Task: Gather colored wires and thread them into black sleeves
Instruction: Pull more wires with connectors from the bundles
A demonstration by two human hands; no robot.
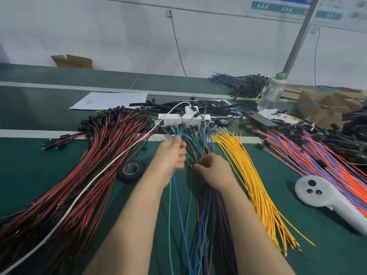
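On the green workbench (29,171), both forearms reach in from the near edge toward the middle, where a mixed wire bundle (202,215) of green, blue and brown strands runs from the near edge up to a white power strip (174,117). The left hand (171,155) is curled round a green and blue wire pair (172,195). The tips stick out above the fist and the rest trails back toward the near edge, just left of the bundle. Just beside it, the right hand (214,169) rests on the bundle with its fingers bent inward, pinching a few strands at the fingertips (196,166); which strands cannot be told. The black sleeves (208,107) lie in a loose heap behind the power strip, well apart from both hands. Left of the hands fans a wide spread of red-and-black wires (89,175), crossed by a white cable (95,181), with a black tape roll (130,169) lying flat between that spread and the left forearm. Right of the bundle lie yellow wires (254,185), then orange, blue and purple wires (327,165) toward the right edge, and a white handheld controller (327,195) near them. A paper sheet (111,100) and a clear bottle with a green cap (272,92) sit toward the far edge.
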